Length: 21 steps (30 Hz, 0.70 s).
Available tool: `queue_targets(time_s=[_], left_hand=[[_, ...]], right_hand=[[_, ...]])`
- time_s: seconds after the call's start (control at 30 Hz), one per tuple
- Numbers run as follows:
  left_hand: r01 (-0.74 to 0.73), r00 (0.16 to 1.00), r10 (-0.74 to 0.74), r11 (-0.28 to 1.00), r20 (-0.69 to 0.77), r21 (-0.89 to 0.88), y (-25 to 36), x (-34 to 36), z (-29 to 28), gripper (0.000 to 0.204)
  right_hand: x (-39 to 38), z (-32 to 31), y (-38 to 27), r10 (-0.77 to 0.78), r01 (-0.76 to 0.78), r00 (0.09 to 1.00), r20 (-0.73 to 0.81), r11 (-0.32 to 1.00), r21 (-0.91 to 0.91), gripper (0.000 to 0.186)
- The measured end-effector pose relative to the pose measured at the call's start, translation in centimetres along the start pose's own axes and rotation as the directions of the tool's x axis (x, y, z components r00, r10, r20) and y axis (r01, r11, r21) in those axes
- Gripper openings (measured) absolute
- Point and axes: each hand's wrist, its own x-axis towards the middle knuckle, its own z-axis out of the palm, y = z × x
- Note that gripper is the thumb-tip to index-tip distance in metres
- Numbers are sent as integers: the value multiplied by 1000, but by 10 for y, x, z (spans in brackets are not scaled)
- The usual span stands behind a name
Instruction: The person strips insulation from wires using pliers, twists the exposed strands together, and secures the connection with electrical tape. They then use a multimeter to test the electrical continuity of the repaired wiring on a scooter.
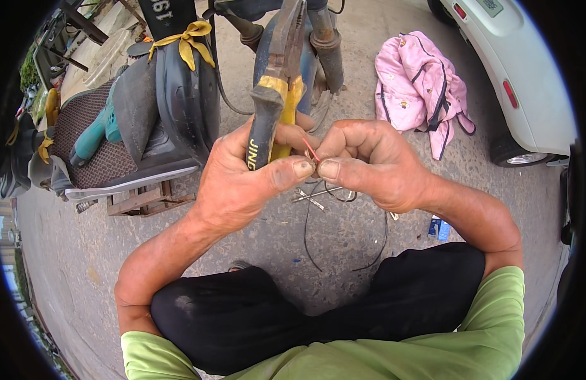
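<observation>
My left hand (242, 180) grips large pliers (265, 114) with black and yellow handles, jaws pointing up. Its thumb meets my right hand (369, 168) at the middle, where my right thumb and curled fingers pinch a thin red wire (310, 147). Dark thin cable (310, 237) hangs from around my fingers and trails over the ground, where metal tools (312, 199) lie below my hands. The wire's end between my fingertips is partly hidden.
Black scooter parts (182, 107) with yellow ties and teal items stand at left on a rusty frame. Metal tubes (331, 63) rise ahead. A pink cloth (413, 85) lies at right beside a white vehicle (521, 76). A small blue packet (438, 228) is near my right forearm.
</observation>
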Motion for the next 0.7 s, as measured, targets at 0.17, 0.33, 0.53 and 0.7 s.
queue_targets(time_s=[0.17, 0.33, 0.53, 0.7], left_hand=[[34, 999, -34, 999, 5, -43, 1, 0, 0, 22], [72, 997, -74, 994, -17, -87, 0, -2, 1, 18], [66, 997, -66, 998, 34, -8, -2, -3, -6, 18], [-54, 998, 56, 998, 35, -42, -4, -4, -3, 17]], right_hand=[[1, 0, 3, -3, 3, 999, -32, 1000, 4, 17], [1, 0, -1, 21, -20, 1000, -12, 996, 88, 17], [0, 2, -2, 39, -35, 999, -37, 995, 97, 17], [1, 0, -4, 61, -57, 997, -52, 996, 69, 19]])
